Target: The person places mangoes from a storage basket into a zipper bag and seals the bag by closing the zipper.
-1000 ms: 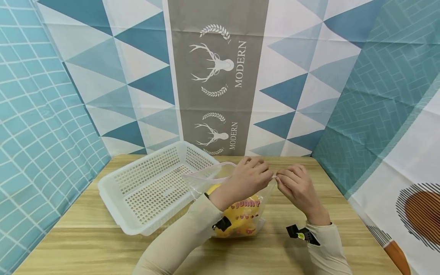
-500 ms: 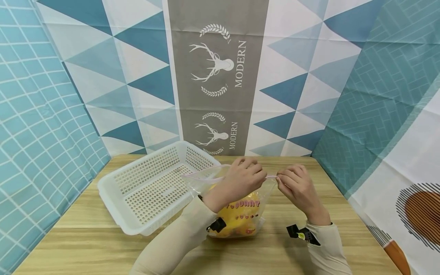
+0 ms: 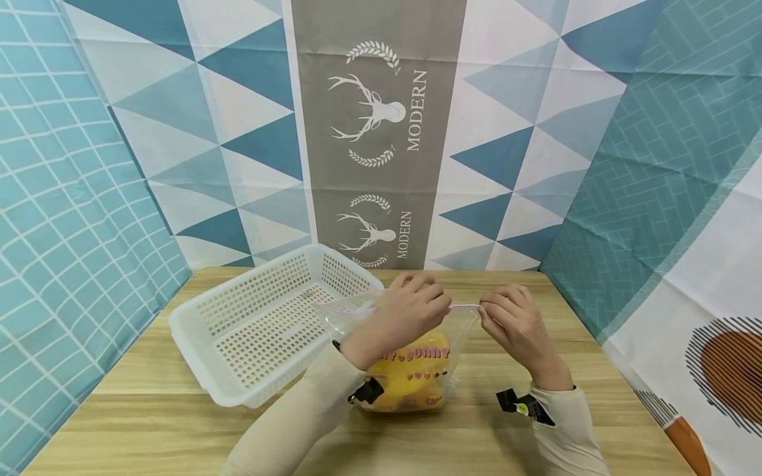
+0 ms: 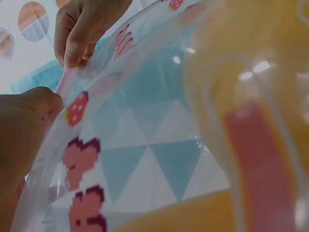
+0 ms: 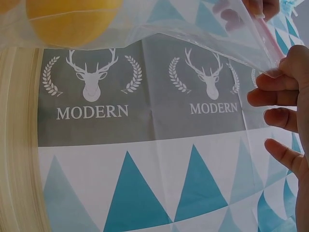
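A clear zip bag (image 3: 455,344) with a pink zip strip and printed letters stands upright on the table. Rounded yellow things (image 3: 425,380) fill its lower part; their kind is hard to tell through the plastic. My right hand (image 3: 518,324) pinches the bag's top right corner between thumb and forefinger, its other fingers spread apart in the right wrist view. Farther left along the strip, my left hand (image 3: 405,317) pinches the zip edge. Between the two hands the pink strip runs straight. Left of my left hand, the bag's mouth gapes. My left forearm covers part of the bag.
A white perforated plastic basket (image 3: 238,390) sits on the left of the wooden table (image 3: 143,423), close beside the bag. Patterned cloth (image 3: 375,165) hangs behind the table and at both sides.
My left hand has slid leftward along the zip strip, leaving a longer straight stretch between the hands. The bag's mouth looks narrower at the left. My right hand stays put.
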Tool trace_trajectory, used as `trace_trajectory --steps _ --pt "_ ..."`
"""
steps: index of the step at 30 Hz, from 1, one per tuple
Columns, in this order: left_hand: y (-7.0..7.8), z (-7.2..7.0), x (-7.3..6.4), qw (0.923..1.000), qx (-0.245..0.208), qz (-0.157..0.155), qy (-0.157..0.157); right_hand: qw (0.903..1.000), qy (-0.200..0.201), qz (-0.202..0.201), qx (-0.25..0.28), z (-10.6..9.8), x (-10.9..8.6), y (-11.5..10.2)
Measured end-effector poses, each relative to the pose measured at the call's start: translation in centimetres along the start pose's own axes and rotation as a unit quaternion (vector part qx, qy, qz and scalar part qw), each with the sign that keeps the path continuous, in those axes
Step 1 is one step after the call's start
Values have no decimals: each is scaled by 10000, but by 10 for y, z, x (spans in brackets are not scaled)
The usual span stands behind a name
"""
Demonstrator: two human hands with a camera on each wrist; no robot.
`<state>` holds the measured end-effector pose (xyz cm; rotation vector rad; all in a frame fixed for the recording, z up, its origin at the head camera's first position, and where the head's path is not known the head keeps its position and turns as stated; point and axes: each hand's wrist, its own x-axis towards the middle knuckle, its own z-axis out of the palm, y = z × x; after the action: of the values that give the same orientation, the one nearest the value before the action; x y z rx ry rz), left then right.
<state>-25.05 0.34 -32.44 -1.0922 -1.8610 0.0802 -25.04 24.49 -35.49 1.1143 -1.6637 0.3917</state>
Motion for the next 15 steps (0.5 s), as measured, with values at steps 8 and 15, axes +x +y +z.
trace_trajectory --steps 8,15 --pt "-4 -1 -8 9999 -112 -93 -5 10000 -21 63 9 -2 -1 0" --pt "-8 -1 -14 9997 -151 -134 134 10000 11 42 57 -1 -1 0"
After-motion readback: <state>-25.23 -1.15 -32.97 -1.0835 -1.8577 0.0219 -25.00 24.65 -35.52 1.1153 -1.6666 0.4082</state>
